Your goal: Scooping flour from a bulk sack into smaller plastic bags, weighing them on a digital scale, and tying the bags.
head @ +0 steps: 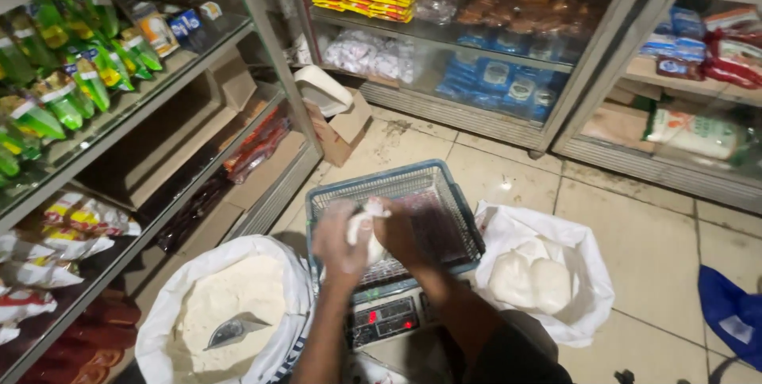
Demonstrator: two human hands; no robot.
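Both my hands meet over a blue wire basket (456, 209) that rests on a digital scale (386, 319) with a red display. My left hand (340, 245) and my right hand (401, 235) together grip a small white plastic bag of flour (367, 217), pinching its top. Flour dusts my fingers. Left of the scale stands a large white sack of flour (226, 305) with a metal scoop (232, 330) lying in it. To the right sits a white bag (575, 249) holding filled flour packets (530, 282).
Shelving on the left (159, 98) carries green bottles and packets. Glass-fronted shelves (476, 59) with packaged goods line the far side. A cardboard box (341, 126) stands on the tiled floor (651, 249). A blue bag (734, 312) lies at the right edge.
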